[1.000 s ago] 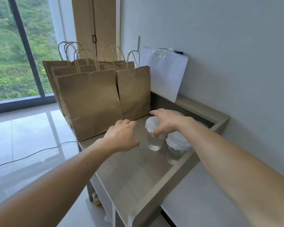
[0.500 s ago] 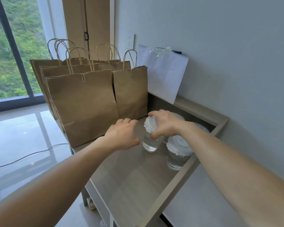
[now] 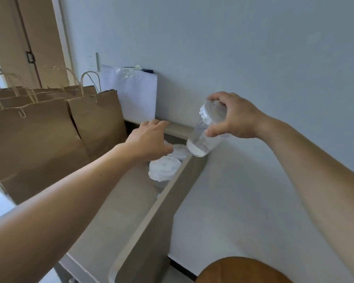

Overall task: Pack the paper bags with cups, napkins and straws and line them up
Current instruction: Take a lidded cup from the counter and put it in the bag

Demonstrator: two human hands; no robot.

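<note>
My right hand (image 3: 236,117) grips a clear plastic cup (image 3: 204,135) by its white lid and holds it tilted in the air above the table's right rim. My left hand (image 3: 149,140) reaches over the remaining lidded cups (image 3: 165,167) standing against the raised rim; its fingers reach down among them, and what they touch is hidden. Several brown paper bags (image 3: 39,139) with twisted handles stand upright in a cluster at the left of the table.
The grey table (image 3: 110,221) has a raised wooden rim (image 3: 151,217) along its right side, close to the white wall. A white sheet of paper (image 3: 131,94) leans against the wall behind the bags. A wooden door stands at the far left.
My right hand has lifted the cup off the table and raised it up and to the right. My left hand has moved forward over the other cups. The view has turned right.
</note>
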